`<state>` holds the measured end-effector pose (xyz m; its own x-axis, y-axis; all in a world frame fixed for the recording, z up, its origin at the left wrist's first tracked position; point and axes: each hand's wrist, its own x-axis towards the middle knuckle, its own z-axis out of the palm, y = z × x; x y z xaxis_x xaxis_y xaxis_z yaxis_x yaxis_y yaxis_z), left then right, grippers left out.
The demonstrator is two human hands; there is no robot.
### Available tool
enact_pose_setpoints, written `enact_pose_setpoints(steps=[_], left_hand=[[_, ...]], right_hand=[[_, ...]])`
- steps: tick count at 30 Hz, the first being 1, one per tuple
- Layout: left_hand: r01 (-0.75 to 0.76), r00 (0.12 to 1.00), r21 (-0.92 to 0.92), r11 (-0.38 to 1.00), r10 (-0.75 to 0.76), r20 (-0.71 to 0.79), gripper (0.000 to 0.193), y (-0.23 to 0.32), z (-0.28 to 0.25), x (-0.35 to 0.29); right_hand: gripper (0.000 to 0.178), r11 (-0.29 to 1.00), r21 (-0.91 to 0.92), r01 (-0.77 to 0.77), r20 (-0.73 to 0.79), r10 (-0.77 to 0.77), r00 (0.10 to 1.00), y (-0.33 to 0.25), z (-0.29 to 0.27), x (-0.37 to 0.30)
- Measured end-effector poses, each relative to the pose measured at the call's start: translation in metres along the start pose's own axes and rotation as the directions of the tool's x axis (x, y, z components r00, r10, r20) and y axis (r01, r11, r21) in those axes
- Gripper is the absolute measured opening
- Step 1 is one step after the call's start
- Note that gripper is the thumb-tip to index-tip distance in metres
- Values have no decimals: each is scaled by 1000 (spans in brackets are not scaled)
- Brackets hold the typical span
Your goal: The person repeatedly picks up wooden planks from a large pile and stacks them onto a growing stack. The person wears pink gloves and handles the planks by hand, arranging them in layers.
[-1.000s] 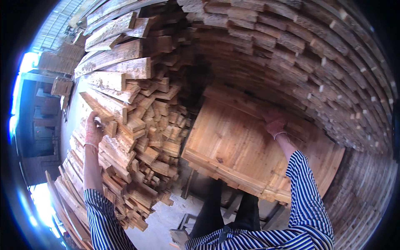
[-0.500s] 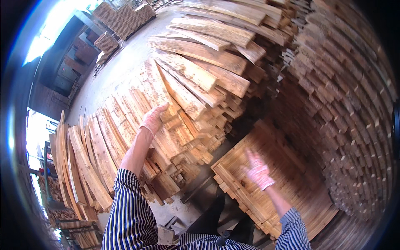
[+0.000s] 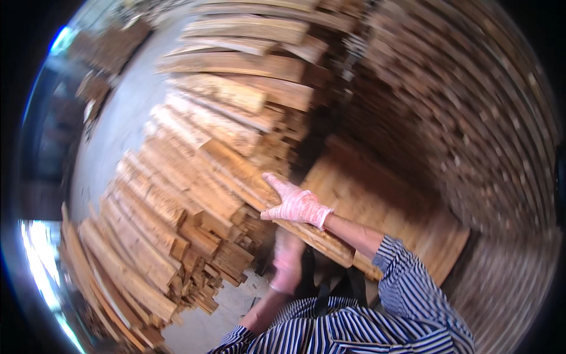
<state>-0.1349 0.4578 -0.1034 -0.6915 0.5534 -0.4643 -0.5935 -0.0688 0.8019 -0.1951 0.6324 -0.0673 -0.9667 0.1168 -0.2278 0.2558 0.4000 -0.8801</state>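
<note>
Right hand (image 3: 296, 205) lay flat, fingers spread, on a long plank (image 3: 259, 194) sticking out of the plank pile (image 3: 177, 194) at 9 o'clock, left hand (image 3: 287, 262) blurred below it, grip unreadable; best supported underneath and drawn out straight.

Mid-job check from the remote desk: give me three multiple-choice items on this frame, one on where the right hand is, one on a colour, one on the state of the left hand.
1. Where is the right hand?
A. flat on a long plank pulled from the pile
B. on the floor
C. in a pocket

2. What colour are the gloves?
A. black
B. pale pink-white
C. green

3. What is the state of the left hand?
A. clamped on a hammer
B. blurred below the plank, grip unclear
C. out of view

Answers: 1 A, the palm lies on the plank's top face. 2 B, both gloves look pale pink. 3 B, motion blur hides the fingers.
</note>
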Motion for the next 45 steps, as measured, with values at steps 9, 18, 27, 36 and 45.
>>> enact_pose_setpoints(steps=[9,18,27,36,45], left_hand=[[27,998,13,1000,-27,61,85,-60,72,47],[-462,866,883,83,-170,470,99,-131,225,120],[-653,729,499,-569,-294,618,100,-269,266,303],[-639,762,593,-490,-508,402,96,-301,345,231],[-517,413,853,65,-854,315,99,-286,383,64]], right_hand=[[94,906,1,-423,-64,422,904,128,-49,-238],[79,197,-222,-955,-377,886,271,368,-120,-502],[83,430,-150,-890,-609,669,426,533,-126,-573],[81,378,-185,-907,-611,679,407,540,-129,-601],[111,822,477,-312,-557,557,616,401,-19,-463]])
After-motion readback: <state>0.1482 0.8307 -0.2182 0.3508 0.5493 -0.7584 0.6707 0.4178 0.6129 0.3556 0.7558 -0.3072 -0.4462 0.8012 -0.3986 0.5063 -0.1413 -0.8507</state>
